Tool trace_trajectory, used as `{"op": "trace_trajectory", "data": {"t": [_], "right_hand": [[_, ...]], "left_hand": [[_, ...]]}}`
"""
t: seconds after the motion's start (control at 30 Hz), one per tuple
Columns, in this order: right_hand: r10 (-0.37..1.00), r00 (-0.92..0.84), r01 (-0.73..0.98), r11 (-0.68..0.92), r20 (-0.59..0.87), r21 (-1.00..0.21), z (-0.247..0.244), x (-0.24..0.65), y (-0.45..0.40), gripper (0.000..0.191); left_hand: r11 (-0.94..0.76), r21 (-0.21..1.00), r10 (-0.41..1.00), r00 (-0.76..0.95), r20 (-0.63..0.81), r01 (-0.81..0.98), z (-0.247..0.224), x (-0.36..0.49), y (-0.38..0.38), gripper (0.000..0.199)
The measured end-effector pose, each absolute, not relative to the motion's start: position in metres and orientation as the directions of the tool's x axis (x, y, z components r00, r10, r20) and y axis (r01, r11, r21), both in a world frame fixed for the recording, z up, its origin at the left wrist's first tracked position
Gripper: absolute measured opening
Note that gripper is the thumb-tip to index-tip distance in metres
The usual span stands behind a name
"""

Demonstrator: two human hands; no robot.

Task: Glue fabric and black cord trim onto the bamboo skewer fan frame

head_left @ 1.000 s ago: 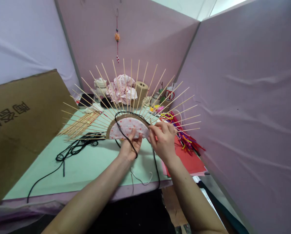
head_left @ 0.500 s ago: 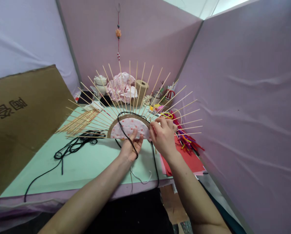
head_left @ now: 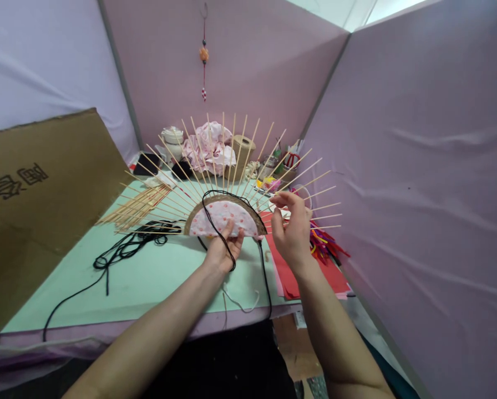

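A half-round base (head_left: pixel 226 215) covered in pink dotted cloth has a brown rim, from which thin wooden sticks (head_left: pixel 254 130) fan outward. My left hand (head_left: pixel 226 249) grips its lower straight edge, thumb in front. Black cord (head_left: pixel 211 221) loops over the rim, crosses the cloth and passes by my left hand; another length (head_left: pixel 265 277) hangs from the base's right corner. To the right of the base, my right hand (head_left: pixel 290 221) is raised among the right-hand sticks, its fingers curved and apart, with nothing seen between them.
Loose black cord (head_left: pixel 136 244) and a bundle of sticks (head_left: pixel 144 205) lie at left, beside a cardboard sheet (head_left: pixel 44 210). Red paper (head_left: pixel 285 266) and coloured strips (head_left: pixel 325 244) lie at right. Crumpled pink cloth (head_left: pixel 211 149) and a twine roll (head_left: pixel 241 155) stand behind.
My right hand has let go at the base's right end and moved a little right, its fingers opening. The stick fan has tilted slightly; my left hand keeps its grip.
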State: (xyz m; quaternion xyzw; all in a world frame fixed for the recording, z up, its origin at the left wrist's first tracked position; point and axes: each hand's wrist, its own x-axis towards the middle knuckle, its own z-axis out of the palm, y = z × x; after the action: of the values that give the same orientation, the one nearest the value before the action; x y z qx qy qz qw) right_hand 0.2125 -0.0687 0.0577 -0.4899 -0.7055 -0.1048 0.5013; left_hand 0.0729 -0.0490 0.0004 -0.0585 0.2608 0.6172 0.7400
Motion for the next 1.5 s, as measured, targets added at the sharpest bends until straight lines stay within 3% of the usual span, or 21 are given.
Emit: {"op": "trace_trajectory", "data": {"t": [0.2,0.3,0.77,1.0,1.33,1.5], "right_hand": [[0.654,-0.186,0.909,0.398,0.733,-0.124,0.046,0.215,-0.075,0.018],[0.683,-0.196,0.935,0.346,0.704,-0.075,0.042,0.213,-0.073,0.015],[0.699,-0.229,0.951,0.308,0.678,0.004,0.046,0.206,-0.063,0.013],[0.567,-0.157,0.886,0.443,0.809,-0.139,0.048,0.214,-0.068,0.034],[0.557,-0.278,0.894,0.448,0.783,-0.002,0.027,0.217,-0.073,0.026],[0.587,-0.261,0.907,0.421,0.766,-0.014,0.028,0.212,-0.067,0.028]], "left_hand": [[0.241,0.240,0.890,0.115,-0.441,-0.940,-0.001,0.073,-0.049,0.012],[0.251,0.250,0.890,0.121,-0.439,-0.935,-0.001,0.073,-0.049,0.011],[0.264,0.268,0.889,0.126,-0.440,-0.927,0.002,0.077,-0.054,0.012],[0.284,0.263,0.883,0.144,-0.446,-0.922,-0.002,0.077,-0.054,0.010],[0.261,0.261,0.887,0.124,-0.445,-0.929,-0.001,0.079,-0.054,0.013],[0.275,0.253,0.879,0.137,-0.456,-0.927,0.002,0.077,-0.056,0.011]]}}
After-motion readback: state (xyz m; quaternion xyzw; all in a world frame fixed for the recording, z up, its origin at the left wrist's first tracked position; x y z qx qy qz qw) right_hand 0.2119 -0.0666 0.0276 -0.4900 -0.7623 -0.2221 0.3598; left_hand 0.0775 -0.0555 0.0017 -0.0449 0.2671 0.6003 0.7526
